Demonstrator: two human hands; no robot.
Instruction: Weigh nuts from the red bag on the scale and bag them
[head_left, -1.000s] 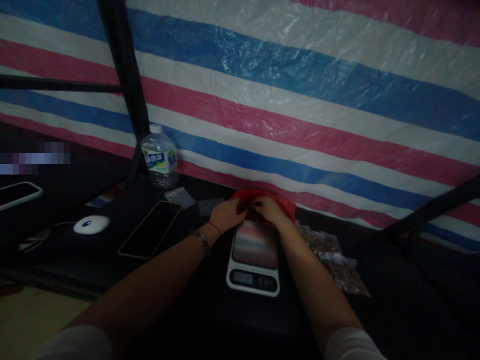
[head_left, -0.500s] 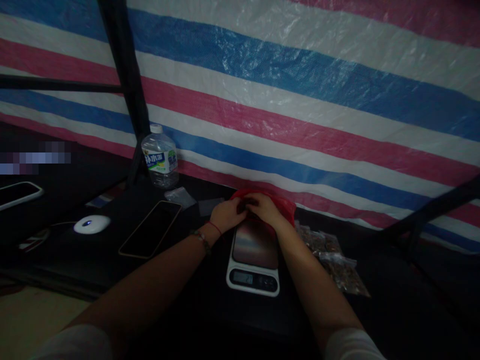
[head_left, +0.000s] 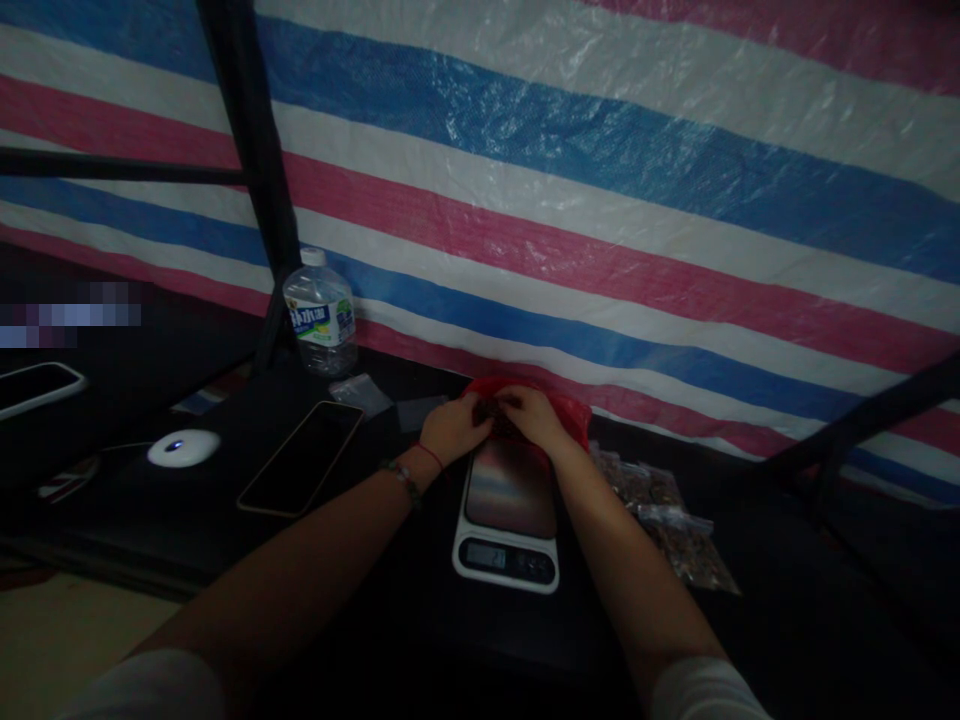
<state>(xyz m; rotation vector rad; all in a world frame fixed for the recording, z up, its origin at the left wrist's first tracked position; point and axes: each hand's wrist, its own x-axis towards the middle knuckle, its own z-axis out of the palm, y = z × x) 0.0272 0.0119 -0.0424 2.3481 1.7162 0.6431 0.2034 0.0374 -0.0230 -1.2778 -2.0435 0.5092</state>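
Both hands meet at the mouth of a red plastic bag (head_left: 574, 415) behind a kitchen scale. My left hand (head_left: 454, 428), a beaded bracelet and red string at its wrist, has curled fingers at the bag's left front. Opposite it, my right hand (head_left: 531, 415) bends its fingers inward over the bag. Small dark pieces (head_left: 504, 418) show between the fingertips; what each hand pinches is too dark to make out. Just below the hands lies the white digital scale (head_left: 510, 490), its steel plate bare and its display lit.
Several small zip bags with brownish contents (head_left: 686, 545) lie right of my right forearm. To the left are a phone (head_left: 304, 460), a white mouse-like device (head_left: 184, 448), clear zip bags (head_left: 362, 393) and a plastic bottle (head_left: 322, 320). A striped sheet (head_left: 600, 200) hangs behind.
My fingers have shifted slightly at the red bag's mouth, with the right fingertips a little farther from the left ones. More of the dark pieces shows between them. The scale stays put.
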